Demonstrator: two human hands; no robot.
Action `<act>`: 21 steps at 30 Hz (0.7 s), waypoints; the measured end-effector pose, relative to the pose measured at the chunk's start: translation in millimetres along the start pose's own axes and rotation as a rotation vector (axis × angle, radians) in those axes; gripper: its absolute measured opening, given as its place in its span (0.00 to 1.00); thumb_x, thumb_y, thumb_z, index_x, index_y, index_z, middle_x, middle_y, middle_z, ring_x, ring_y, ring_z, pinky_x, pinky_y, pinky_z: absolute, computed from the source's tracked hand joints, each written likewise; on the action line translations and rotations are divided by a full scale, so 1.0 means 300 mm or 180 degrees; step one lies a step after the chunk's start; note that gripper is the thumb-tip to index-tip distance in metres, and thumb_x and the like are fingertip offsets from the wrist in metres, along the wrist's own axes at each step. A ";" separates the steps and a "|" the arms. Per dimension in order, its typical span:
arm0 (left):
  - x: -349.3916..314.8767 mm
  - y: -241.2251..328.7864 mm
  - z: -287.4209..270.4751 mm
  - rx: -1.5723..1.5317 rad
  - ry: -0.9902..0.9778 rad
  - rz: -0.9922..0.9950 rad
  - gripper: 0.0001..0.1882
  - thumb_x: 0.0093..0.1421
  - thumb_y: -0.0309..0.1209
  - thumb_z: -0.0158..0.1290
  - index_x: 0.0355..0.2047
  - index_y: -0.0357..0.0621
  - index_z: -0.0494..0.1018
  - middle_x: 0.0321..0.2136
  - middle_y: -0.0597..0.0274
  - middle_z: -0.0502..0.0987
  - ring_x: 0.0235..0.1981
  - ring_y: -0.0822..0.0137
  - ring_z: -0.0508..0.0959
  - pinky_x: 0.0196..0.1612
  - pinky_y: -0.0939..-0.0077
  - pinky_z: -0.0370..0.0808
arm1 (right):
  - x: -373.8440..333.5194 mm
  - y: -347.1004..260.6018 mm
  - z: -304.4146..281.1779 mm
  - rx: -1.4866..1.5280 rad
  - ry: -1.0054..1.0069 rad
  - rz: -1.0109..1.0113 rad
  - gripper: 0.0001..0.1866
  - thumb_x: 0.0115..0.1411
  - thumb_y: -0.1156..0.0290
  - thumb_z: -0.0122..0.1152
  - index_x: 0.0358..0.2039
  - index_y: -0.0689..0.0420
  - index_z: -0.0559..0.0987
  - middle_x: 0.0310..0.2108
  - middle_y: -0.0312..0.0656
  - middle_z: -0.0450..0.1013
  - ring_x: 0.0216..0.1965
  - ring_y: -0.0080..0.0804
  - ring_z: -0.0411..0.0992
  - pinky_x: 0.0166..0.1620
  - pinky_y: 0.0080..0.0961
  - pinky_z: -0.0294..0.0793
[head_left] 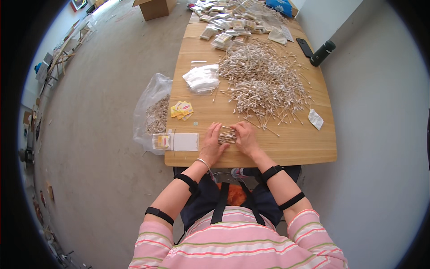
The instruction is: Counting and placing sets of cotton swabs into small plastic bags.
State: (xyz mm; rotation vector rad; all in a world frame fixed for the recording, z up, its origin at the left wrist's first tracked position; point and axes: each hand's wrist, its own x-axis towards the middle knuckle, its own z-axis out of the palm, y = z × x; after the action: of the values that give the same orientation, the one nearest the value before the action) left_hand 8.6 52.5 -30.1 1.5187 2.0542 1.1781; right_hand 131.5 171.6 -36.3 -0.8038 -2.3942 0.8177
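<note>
At the table's near edge, a small bundle of cotton swabs lies sideways between my hands. My left hand presses against its left end, fingers curved along it. Fingers of my right hand close round the opposite end. Just beyond my hands spreads a big loose heap of cotton swabs. Left of my left hand is a blank white card, and beside that sits a clear pack of swabs with a yellow label. Several yellow printed cards lie a little farther off.
Clear plastic sleeves are stacked left of the heap. Many filled packs cover the far end. A phone and dark bottle stand by the right wall; a crumpled white paper lies nearer. A plastic sack hangs off the left edge.
</note>
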 end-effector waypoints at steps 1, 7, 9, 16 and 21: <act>0.008 0.002 0.007 -0.0011 -0.0002 0.0001 0.41 0.43 0.25 0.64 0.57 0.38 0.58 0.57 0.48 0.60 0.61 0.49 0.59 0.62 0.63 0.58 | -0.002 -0.006 -0.002 -0.0010 -0.0002 0.0004 0.13 0.49 0.79 0.54 0.36 0.54 0.80 0.36 0.40 0.71 0.42 0.41 0.67 0.46 0.38 0.66; 0.025 0.000 0.011 -0.0212 -0.0079 0.0125 0.40 0.44 0.24 0.63 0.58 0.40 0.58 0.58 0.49 0.60 0.62 0.50 0.58 0.63 0.63 0.58 | -0.001 -0.008 -0.024 -0.0410 0.1351 0.0137 0.13 0.50 0.79 0.55 0.38 0.56 0.77 0.37 0.44 0.70 0.43 0.44 0.66 0.49 0.38 0.64; 0.030 0.004 0.016 -0.0062 -0.0077 0.0270 0.39 0.45 0.25 0.63 0.58 0.41 0.59 0.58 0.50 0.61 0.62 0.51 0.57 0.63 0.62 0.57 | -0.014 0.019 -0.024 -0.0386 0.1209 0.0667 0.10 0.52 0.77 0.56 0.36 0.56 0.77 0.38 0.43 0.70 0.44 0.44 0.65 0.50 0.38 0.63; 0.072 -0.004 -0.014 0.0446 -0.0528 0.0634 0.32 0.46 0.28 0.62 0.53 0.40 0.65 0.52 0.52 0.66 0.59 0.50 0.61 0.64 0.61 0.55 | 0.007 0.056 -0.040 -0.0464 0.0732 0.0886 0.07 0.53 0.75 0.55 0.33 0.55 0.78 0.35 0.43 0.70 0.40 0.42 0.66 0.46 0.35 0.66; 0.030 -0.043 -0.032 0.0182 -0.0377 0.0336 0.30 0.47 0.27 0.62 0.52 0.40 0.65 0.48 0.51 0.69 0.54 0.50 0.65 0.59 0.60 0.61 | -0.010 0.026 -0.066 -0.0787 0.0885 0.0679 0.09 0.54 0.78 0.52 0.34 0.58 0.78 0.36 0.43 0.70 0.41 0.43 0.67 0.46 0.36 0.67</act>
State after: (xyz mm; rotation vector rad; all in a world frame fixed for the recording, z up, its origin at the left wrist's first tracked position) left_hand -9.4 55.2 -32.2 1.6997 1.9675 1.0472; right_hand 148.2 182.3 -28.3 -1.2028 -2.2093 0.4529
